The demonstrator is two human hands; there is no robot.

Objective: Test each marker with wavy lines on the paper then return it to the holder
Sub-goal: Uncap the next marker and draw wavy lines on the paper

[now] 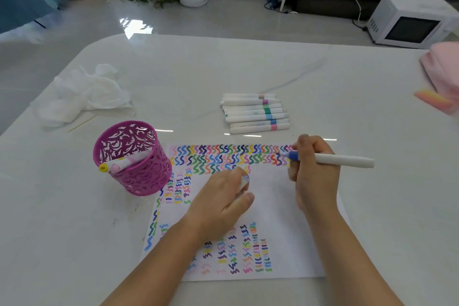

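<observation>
- Right hand (313, 176) clamped on blue marker (330, 159); tip at the right end of the second wavy row on the paper (280, 206).
- Left hand (223, 199) rests on the paper, closed on what looks like the cap (244, 179).
- Risk: tip is near the paper's right edge; overshoot would ink the bench (273, 64).
- Risk: cap mismatch or loss, judged low.
- Marker's long axis lies roughly horizontal, tip pointing left, tail right.
- Holder (134, 156) stands left of the paper; untested markers (255, 113) lie beyond it.

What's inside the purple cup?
Inside the purple cup lean two markers: one with a pink cap and one with a yellow end. The cup's wall hides their lower parts and the bottom.
</observation>
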